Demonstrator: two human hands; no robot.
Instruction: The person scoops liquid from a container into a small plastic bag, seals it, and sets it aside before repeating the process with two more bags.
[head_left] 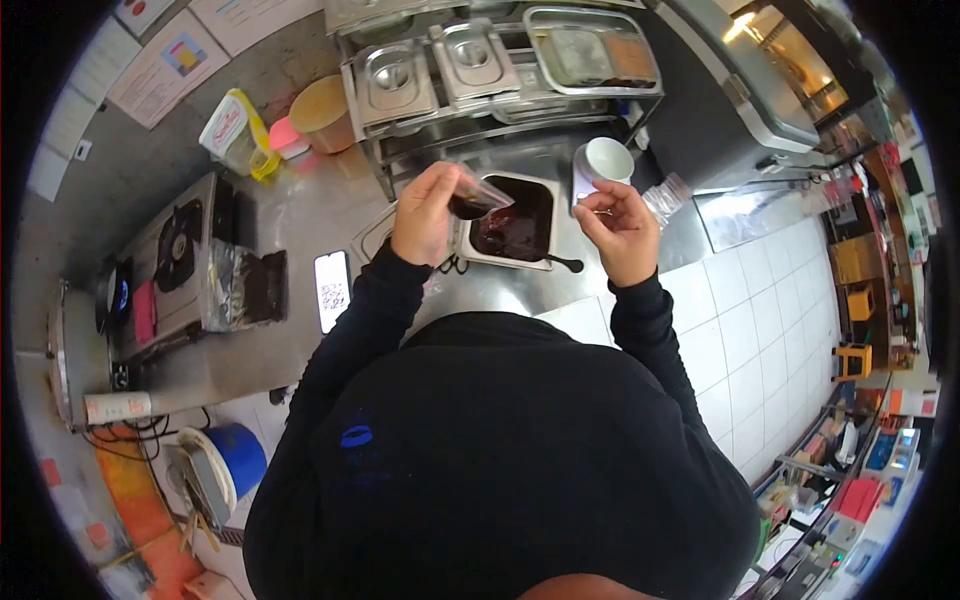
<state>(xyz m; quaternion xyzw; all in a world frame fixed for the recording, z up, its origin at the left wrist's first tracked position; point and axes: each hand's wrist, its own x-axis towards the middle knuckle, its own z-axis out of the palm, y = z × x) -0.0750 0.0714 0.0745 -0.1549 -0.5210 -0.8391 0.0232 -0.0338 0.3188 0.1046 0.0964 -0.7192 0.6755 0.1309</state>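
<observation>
My left hand (428, 215) grips a small clear plastic bag (480, 194) with dark sauce in it, tilted above a steel pan (555, 190). Dark red-brown sauce (512, 232) fills part of this pan, and a black-handled utensil (566, 264) leans out over its near edge. To the right of the pan, my right hand (622, 232) is raised with thumb and fingers pinched together. Whatever is between those fingertips is too small to make out. Just beyond it stand a white bowl (608, 160) and some clear plastic bags (668, 197).
A phone (332, 290) showing a QR code lies on the steel counter (480, 290). A stove (175, 260) is at left. Lidded steel pans (397, 80) sit on a rack behind. Along the wall stand a yellow-and-clear container (238, 135) and a round tub (322, 112).
</observation>
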